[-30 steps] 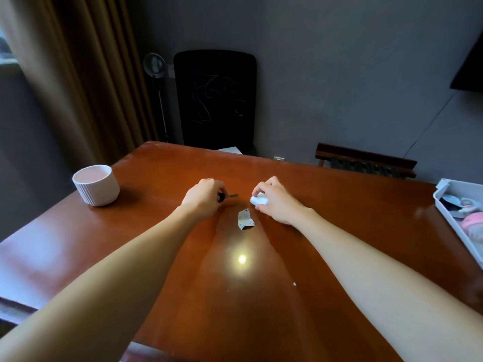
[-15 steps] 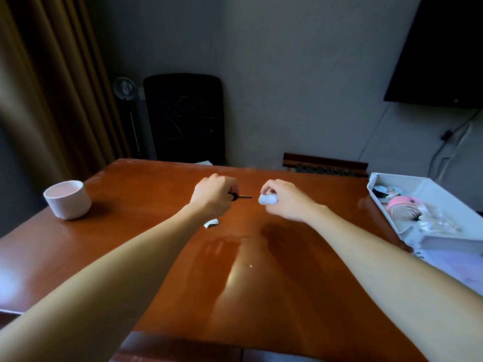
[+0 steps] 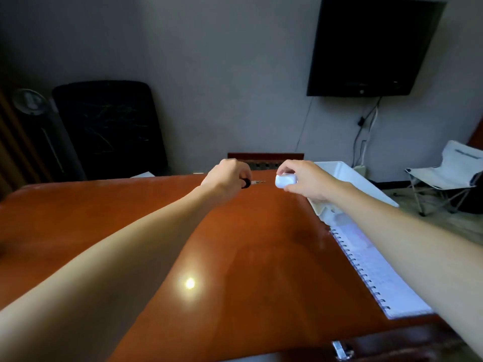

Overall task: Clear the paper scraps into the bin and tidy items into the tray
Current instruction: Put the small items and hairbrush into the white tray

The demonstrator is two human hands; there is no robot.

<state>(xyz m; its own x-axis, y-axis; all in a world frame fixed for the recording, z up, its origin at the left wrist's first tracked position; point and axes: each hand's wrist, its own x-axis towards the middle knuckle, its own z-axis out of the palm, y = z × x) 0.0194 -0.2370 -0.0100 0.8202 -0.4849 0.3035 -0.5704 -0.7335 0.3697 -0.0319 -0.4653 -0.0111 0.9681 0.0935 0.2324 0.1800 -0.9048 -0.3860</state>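
My left hand (image 3: 226, 176) grips a small key (image 3: 251, 182) with a black head; its metal blade points right. A small white rounded case (image 3: 285, 180) is pinched in the fingers of my right hand (image 3: 307, 178). Both hands are raised above the far part of the brown wooden table (image 3: 104, 218). The white plastic tray (image 3: 345, 176) stands at the table's right edge, right behind my right hand; my right arm hides its contents. No paper scrap and no bin are in view.
A spiral-bound notebook (image 3: 371, 267) lies along the table's right edge, in front of the tray. A black chair (image 3: 109, 129) and a wooden chair back (image 3: 265, 159) stand beyond the table. A folding chair (image 3: 444, 176) is on the floor at right.
The view has swung right: the white cup and the paper scrap have left the frame and the tray has come behind my right hand. Both hands moved right, still holding the key and the case.
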